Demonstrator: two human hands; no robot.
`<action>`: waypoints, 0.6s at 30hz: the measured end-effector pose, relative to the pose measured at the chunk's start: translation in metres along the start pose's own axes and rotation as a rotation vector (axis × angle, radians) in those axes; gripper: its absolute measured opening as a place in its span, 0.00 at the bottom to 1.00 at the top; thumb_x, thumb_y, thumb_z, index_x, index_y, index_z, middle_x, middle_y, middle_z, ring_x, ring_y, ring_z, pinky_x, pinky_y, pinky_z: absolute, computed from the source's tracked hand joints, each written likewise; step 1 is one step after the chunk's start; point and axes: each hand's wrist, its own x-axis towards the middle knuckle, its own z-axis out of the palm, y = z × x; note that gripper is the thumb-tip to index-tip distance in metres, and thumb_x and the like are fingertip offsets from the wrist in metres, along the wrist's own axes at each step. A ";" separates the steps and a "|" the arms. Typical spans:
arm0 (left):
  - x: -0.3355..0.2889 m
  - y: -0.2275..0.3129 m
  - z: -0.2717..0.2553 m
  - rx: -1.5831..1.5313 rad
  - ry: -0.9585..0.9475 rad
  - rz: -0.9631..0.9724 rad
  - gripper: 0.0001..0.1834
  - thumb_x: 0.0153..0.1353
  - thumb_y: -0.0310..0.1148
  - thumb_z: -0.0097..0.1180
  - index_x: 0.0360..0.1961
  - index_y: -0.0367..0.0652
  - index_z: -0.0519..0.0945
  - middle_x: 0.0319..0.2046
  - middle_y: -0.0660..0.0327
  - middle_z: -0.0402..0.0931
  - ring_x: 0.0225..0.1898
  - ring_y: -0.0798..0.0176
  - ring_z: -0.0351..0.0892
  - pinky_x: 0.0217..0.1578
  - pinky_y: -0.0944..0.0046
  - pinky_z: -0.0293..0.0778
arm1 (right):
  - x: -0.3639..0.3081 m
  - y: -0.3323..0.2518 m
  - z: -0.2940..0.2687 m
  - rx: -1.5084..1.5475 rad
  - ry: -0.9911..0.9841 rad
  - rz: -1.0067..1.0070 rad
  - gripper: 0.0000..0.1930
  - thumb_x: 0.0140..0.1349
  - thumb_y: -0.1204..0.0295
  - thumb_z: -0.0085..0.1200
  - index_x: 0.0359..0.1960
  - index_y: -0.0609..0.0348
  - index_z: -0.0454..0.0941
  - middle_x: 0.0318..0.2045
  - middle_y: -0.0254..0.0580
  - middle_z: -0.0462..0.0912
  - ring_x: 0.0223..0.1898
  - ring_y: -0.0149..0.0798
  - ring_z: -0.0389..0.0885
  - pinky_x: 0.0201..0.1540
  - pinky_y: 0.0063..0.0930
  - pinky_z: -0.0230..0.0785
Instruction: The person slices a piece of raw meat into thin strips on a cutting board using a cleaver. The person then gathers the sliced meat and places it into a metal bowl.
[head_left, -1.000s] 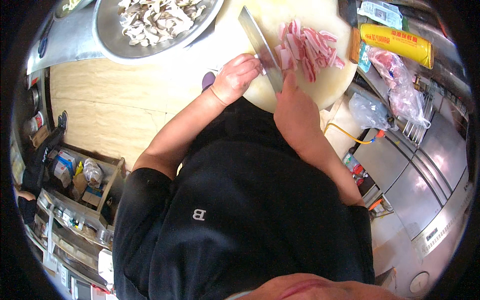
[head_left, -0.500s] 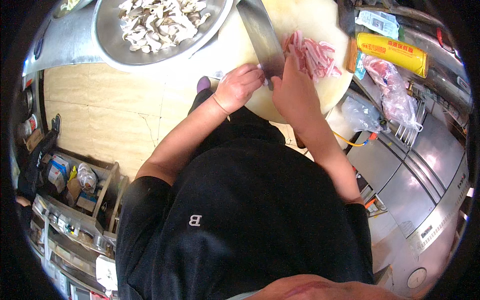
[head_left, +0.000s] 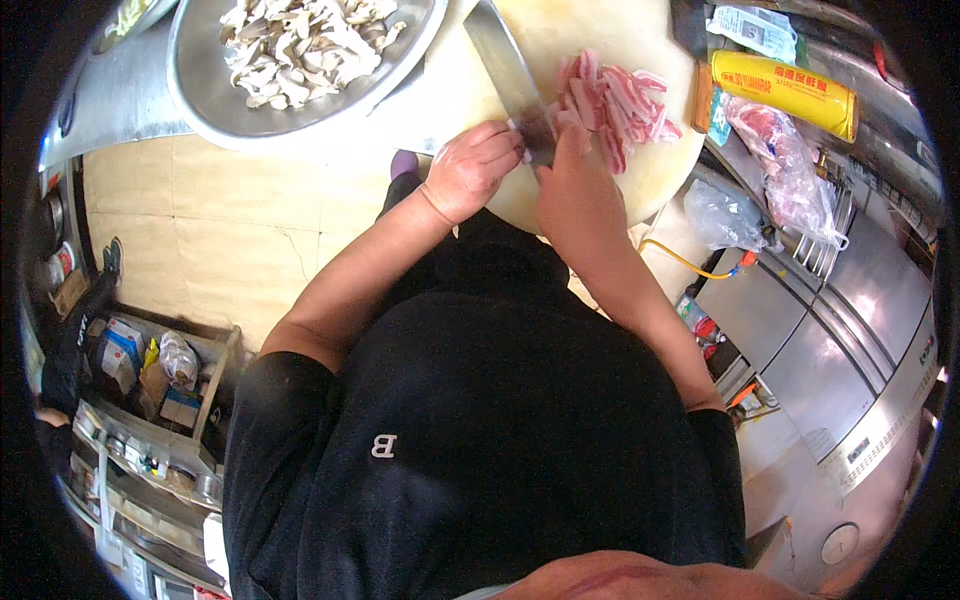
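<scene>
My right hand (head_left: 583,190) is wrapped around the handle end of a broad kitchen cleaver (head_left: 507,75), its blade slanting away to the far left across the round pale chopping board (head_left: 620,30). Beside the blade, my left hand (head_left: 470,172) has its fingers curled at the board's near left edge. A small pale bit of meat (head_left: 516,127) shows at its fingertips; the rest is covered by the fingers. Sliced streaky pork (head_left: 620,105), pink with white fat, lies in a loose heap just beyond my right hand.
Left of the board stands a large metal bowl (head_left: 200,90) of sliced mushrooms (head_left: 305,50). At the right are a yellow box (head_left: 785,93), bagged meat (head_left: 770,150), a clear plastic bag (head_left: 722,215) and a steel cabinet (head_left: 850,320). Wooden shelving (head_left: 215,385) stands at the lower left.
The cleaver and my right hand have shifted slightly left and nearer to me. My left hand stays curled beside the blade. The whole view has shifted a little.
</scene>
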 end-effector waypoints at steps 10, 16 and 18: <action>0.007 0.006 -0.002 0.016 0.028 0.026 0.12 0.41 0.20 0.59 0.31 0.43 0.82 0.38 0.64 0.80 0.43 0.58 0.79 0.41 0.61 0.80 | -0.014 0.007 -0.007 0.034 -0.027 -0.013 0.32 0.60 0.77 0.54 0.65 0.67 0.55 0.54 0.67 0.73 0.51 0.65 0.76 0.50 0.55 0.69; 0.005 0.007 0.000 -0.001 -0.023 -0.015 0.10 0.43 0.20 0.61 0.29 0.40 0.82 0.37 0.61 0.80 0.43 0.56 0.79 0.40 0.61 0.79 | -0.006 0.015 0.002 0.042 0.012 -0.019 0.33 0.61 0.73 0.54 0.65 0.70 0.54 0.42 0.70 0.79 0.41 0.67 0.80 0.45 0.57 0.70; 0.006 0.007 0.001 -0.004 -0.026 -0.008 0.10 0.43 0.20 0.61 0.30 0.40 0.82 0.37 0.62 0.80 0.43 0.57 0.79 0.40 0.61 0.79 | 0.010 0.017 0.008 0.067 0.143 -0.117 0.33 0.60 0.72 0.55 0.65 0.70 0.54 0.41 0.70 0.79 0.40 0.67 0.80 0.45 0.57 0.70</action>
